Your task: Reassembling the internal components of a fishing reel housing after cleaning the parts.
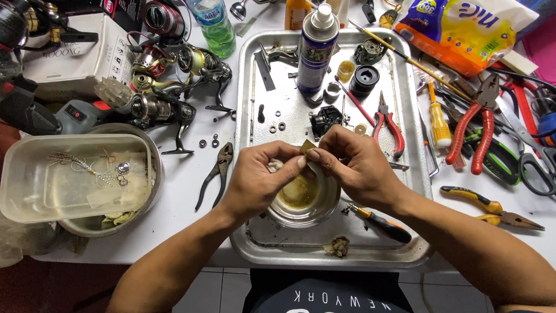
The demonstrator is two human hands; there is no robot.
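A white table [191,174] is seen from above, crowded with tools. At its middle lies a metal tray [405,174] strewn with dismantled fishing reel parts, washers, a spray can [316,49] and red-handled pliers [388,124]. Assembled reels [174,87] lie to the left, beside a clear plastic tub [23,191]. Over a small metal bowl [301,200] of yellowish liquid, a small tan part [307,146] is pinched between the fingers of the left hand [258,179] and the right hand [356,165]; a pale wad is clenched in the left. Judging by the many loose parts, cleaning seems underway, with reassembly not begun.
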